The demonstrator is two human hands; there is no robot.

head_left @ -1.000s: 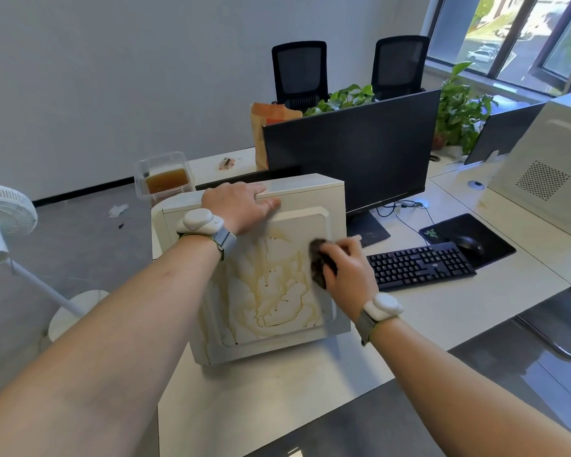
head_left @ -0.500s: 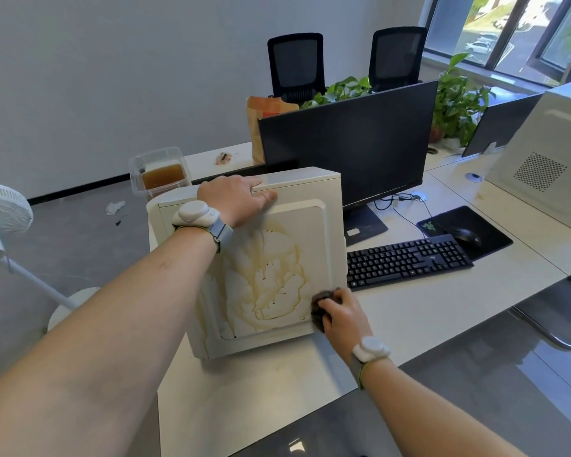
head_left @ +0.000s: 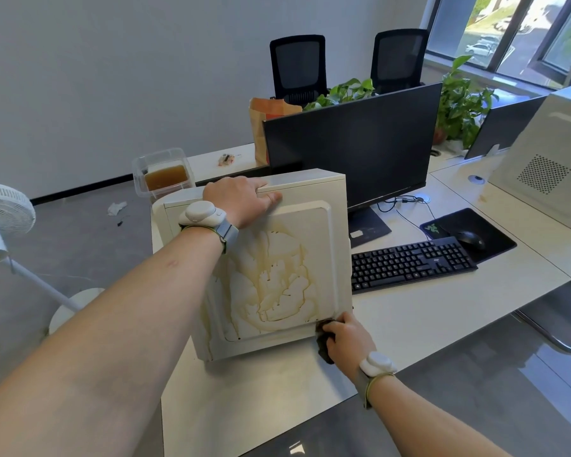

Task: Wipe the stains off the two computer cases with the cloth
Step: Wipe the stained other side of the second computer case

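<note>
Gripped in the right hand [head_left: 345,336] is a dark cloth [head_left: 323,341], its fingers curled round it and pressing it against the bottom right corner of the stained computer case [head_left: 338,245]. Half a second ago the cloth was held slightly higher on the side panel; a second ago it was near the panel's upper right, so the wipe has been carried down the right edge. The top edge of the case is held by the left hand [head_left: 241,201], fingers laid over the rim and thumb on the side panel, as it was before. Brown stains [head_left: 271,285] are spread over the middle of the panel, which is stood upright on the white desk [head_left: 426,318]. Beyond it a black keyboard [head_left: 409,263], a mouse [head_left: 471,239] on its pad and a dark monitor [head_left: 353,150] are seen. A second computer case [head_left: 548,163] is stood well apart at the far right.
</note>
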